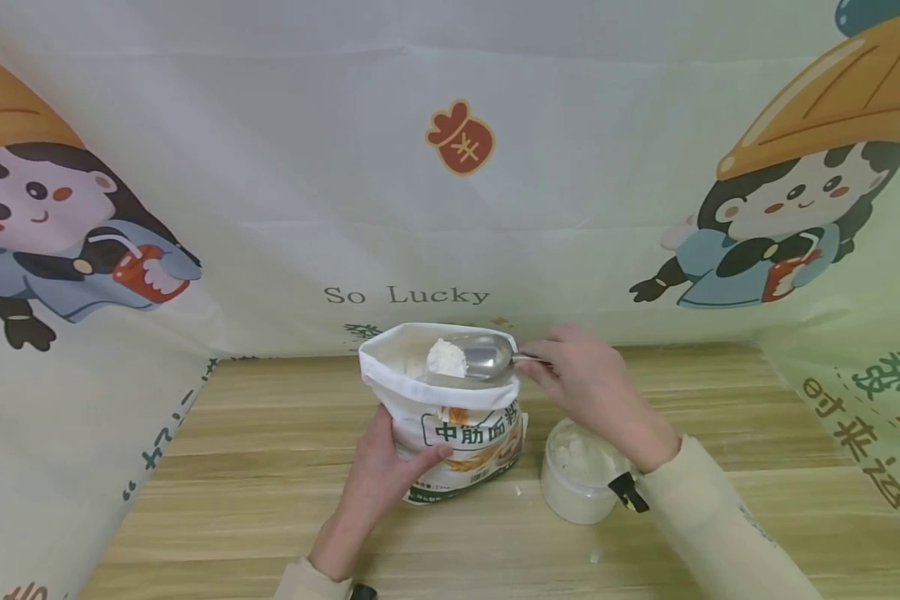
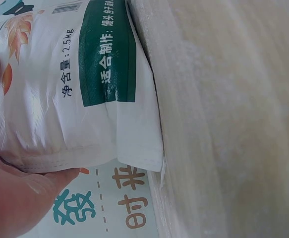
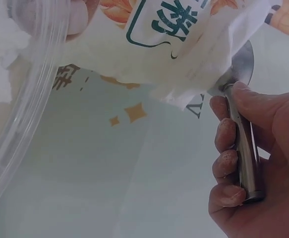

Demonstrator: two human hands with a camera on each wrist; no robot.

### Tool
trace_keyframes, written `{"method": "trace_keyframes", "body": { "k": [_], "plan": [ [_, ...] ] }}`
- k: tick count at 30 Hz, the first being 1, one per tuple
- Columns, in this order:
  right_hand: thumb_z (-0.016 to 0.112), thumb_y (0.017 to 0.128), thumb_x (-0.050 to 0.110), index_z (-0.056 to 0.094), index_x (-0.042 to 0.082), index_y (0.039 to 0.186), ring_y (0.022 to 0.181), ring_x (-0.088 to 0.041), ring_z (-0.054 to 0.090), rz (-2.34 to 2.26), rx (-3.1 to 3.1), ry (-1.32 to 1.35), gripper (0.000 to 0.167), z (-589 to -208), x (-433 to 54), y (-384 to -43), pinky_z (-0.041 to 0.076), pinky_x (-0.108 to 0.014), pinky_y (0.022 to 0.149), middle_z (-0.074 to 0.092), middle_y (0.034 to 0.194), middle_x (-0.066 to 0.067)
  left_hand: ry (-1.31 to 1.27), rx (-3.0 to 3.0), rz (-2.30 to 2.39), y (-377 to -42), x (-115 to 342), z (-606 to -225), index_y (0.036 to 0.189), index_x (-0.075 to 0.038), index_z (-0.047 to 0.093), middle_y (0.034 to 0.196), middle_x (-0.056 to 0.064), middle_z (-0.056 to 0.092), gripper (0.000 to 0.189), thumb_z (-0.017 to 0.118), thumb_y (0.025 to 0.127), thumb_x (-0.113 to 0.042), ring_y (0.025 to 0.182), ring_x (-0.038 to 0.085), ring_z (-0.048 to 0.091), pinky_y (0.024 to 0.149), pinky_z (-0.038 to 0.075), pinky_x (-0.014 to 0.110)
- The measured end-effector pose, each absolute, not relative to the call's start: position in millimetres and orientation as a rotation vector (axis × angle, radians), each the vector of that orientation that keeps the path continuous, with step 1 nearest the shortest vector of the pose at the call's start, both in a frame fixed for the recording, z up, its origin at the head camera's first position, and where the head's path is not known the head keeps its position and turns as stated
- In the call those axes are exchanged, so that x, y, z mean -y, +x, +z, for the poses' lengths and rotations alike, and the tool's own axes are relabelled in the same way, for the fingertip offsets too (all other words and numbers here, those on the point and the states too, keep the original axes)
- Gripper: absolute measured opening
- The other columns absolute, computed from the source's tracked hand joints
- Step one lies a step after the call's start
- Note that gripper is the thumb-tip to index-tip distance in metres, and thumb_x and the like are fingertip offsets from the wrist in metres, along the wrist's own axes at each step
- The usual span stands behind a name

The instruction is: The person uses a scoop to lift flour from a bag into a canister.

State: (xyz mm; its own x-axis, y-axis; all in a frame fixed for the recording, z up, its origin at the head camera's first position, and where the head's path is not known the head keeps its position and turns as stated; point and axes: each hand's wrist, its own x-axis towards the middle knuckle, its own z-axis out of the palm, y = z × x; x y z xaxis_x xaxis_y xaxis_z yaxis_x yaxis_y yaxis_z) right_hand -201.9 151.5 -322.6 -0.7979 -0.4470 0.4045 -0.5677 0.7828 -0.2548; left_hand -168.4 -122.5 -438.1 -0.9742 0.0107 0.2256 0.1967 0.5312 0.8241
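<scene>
A white flour bag [image 1: 461, 437] with green print stands open-topped on the table, its upper edge folded outward. My left hand [image 1: 381, 471] holds its left side, thumb across the front; the left wrist view shows the bag's [image 2: 40, 119] lower part against the thumb and fingers. My right hand [image 1: 581, 375] grips a metal scoop [image 1: 489, 356] by its handle, with fingers wrapped round it in the right wrist view. A heap of white flour [image 1: 446, 358] lies in the scoop, which is over the bag's mouth. Flour dusts the right fingertips.
A clear round jar [image 1: 579, 500] holding flour stands right of the bag, below my right forearm. Small white specks lie on the wood-grain table [image 1: 232, 467] near it. A printed cloth backdrop [image 1: 307, 208] rises behind and at both sides.
</scene>
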Motion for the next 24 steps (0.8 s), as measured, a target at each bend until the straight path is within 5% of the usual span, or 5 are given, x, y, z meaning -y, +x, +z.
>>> {"method": "trace_keyframes", "body": {
  "k": [15, 24],
  "plan": [
    [0.074, 0.097, 0.019, 0.078, 0.008, 0.108, 0.079, -0.018, 0.057, 0.662, 2.58, 0.771, 0.017, -325.1, -171.2, -195.3, 0.049, -0.035, 0.066, 0.07, 0.094, -0.003, -0.17, 2.58, -1.439, -168.9, 122.4, -438.2, 0.142, -0.004, 0.046, 0.127, 0.016, 0.066, 0.085, 0.093, 0.077, -0.032, 0.117, 0.034, 0.063, 0.103, 0.05, 0.055],
    [0.074, 0.097, 0.019, 0.078, 0.006, 0.111, 0.094, -0.026, 0.066, 0.679, 2.566, 0.768, 0.019, -328.1, -180.9, -190.8, 0.056, -0.045, 0.079, 0.075, 0.106, -0.008, -0.179, 2.578, -1.431, -168.8, 122.6, -438.8, 0.143, -0.002, 0.045, 0.127, 0.018, 0.066, 0.085, 0.092, 0.078, -0.033, 0.117, 0.035, 0.064, 0.103, 0.05, 0.056]
  ]
}}
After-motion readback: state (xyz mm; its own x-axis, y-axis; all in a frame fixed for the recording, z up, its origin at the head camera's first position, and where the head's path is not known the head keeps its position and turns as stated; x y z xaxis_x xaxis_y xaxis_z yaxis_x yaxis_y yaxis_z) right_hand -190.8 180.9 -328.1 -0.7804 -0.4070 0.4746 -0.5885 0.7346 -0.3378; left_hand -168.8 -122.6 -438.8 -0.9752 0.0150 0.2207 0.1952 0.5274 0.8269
